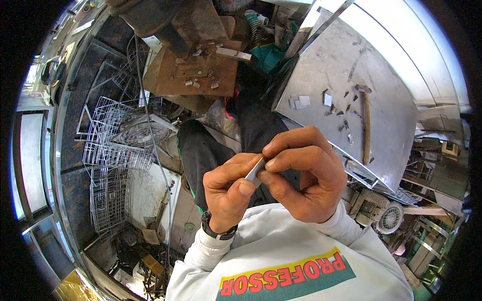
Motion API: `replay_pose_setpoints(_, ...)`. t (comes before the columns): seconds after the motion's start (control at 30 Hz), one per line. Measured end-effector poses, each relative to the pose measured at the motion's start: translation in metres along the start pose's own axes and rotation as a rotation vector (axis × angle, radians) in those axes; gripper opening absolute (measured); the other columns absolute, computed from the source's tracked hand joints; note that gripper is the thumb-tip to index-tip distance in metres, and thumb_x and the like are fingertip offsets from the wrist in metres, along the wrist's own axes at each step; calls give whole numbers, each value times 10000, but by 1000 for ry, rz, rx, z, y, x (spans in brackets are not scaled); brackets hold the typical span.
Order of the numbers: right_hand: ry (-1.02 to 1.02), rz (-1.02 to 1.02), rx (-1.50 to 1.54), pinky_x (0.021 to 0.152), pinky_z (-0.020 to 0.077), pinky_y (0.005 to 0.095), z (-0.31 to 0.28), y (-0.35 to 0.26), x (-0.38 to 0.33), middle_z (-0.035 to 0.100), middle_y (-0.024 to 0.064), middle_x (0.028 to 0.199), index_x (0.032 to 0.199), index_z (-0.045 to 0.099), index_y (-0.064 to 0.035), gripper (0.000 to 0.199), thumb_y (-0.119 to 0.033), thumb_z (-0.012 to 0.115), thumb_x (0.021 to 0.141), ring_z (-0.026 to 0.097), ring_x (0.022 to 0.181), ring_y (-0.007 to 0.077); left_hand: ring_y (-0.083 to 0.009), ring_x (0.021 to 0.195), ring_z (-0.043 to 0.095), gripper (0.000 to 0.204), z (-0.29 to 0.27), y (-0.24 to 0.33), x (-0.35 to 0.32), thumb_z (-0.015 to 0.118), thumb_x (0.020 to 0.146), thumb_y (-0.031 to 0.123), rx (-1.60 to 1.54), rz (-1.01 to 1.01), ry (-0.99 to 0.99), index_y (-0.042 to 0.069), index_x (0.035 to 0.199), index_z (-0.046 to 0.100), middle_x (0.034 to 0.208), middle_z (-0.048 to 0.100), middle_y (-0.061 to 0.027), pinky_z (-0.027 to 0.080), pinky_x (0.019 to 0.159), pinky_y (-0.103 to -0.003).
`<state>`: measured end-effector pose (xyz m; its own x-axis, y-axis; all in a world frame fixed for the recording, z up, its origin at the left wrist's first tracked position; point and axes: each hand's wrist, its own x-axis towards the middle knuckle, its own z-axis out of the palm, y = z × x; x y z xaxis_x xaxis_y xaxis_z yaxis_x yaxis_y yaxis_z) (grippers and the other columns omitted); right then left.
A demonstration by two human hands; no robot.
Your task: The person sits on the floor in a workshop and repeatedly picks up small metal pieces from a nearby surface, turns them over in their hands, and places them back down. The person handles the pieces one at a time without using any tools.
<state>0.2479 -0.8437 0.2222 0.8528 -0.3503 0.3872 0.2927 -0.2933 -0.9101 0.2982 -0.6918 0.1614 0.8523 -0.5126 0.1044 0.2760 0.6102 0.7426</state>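
In front of my chest I hold a small flat piece of grey sheet metal [254, 174], tilted with one edge up. My left hand [228, 184] pinches its left side between thumb and fingers. My right hand [309, 175] is closed at its upper right edge, thumb and fingertips pressed together there; whether they also hold a smaller part is hidden. To the right, a metal-topped table [321, 65] bears several small square metal plates [299, 102], a brighter plate [328, 99], dark scraps [343, 114] and a hammer [366, 125] with a wooden handle.
Ahead, a brown board [170, 75] carries small metal cylinders [193, 84] and a metal bar [233, 53]. Wire racks [108, 135] stand at left, a cable [146, 108] running past them. A finned wheel [390, 217] sits among clutter at lower right.
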Motion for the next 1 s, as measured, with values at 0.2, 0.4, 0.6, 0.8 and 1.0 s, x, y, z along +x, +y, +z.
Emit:
replay_pose_setpoints(0.2, -28, -51, -111, 763, 579, 330, -3, -3, 5, 692, 147, 1065, 1001, 739, -40, 269, 81, 778, 764, 712, 914, 262, -264, 1087, 673, 373, -2, -2, 2, 803, 893, 177, 54, 91, -17, -49, 1181, 734, 1201, 707, -231, 512, 949, -356)
replay_pose_setpoints(0.4, -25, -69, -109, 751, 588, 323, -3, -5, 5, 696, 143, 1064, 1004, 751, -34, 264, 85, 783, 770, 720, 901, 257, -269, 1023, 699, 371, -5, 2, 6, 816, 863, 119, 304, 253, -75, -58, 1178, 730, 1175, 705, -258, 543, 891, -344)
replay_pose_setpoints(0.6, -57, -122, -154, 746, 581, 292, -4, -2, 6, 705, 154, 1063, 991, 736, -28, 261, 102, 784, 771, 719, 898, 218, -291, 1004, 707, 327, -3, 9, 9, 807, 849, 68, 462, 307, -103, -104, 1113, 722, 1123, 704, -285, 559, 858, -346)
replay_pose_setpoints(0.8, -66, -92, -124, 742, 567, 329, -3, 0, 8, 692, 136, 1046, 983, 731, -16, 231, 101, 743, 784, 705, 881, 260, -291, 1008, 707, 311, -4, 10, 9, 805, 836, 35, 529, 327, -97, -96, 1108, 727, 1142, 699, -292, 556, 860, -345)
replay_pose_setpoints(1.0, -86, -54, -99, 782, 561, 350, -2, 8, 4, 677, 134, 1058, 954, 715, -17, 190, 74, 741, 789, 693, 915, 268, -260, 994, 700, 315, -4, -1, -1, 791, 856, 41, 421, 229, 7, -82, 1139, 730, 1139, 708, -271, 546, 855, -333)
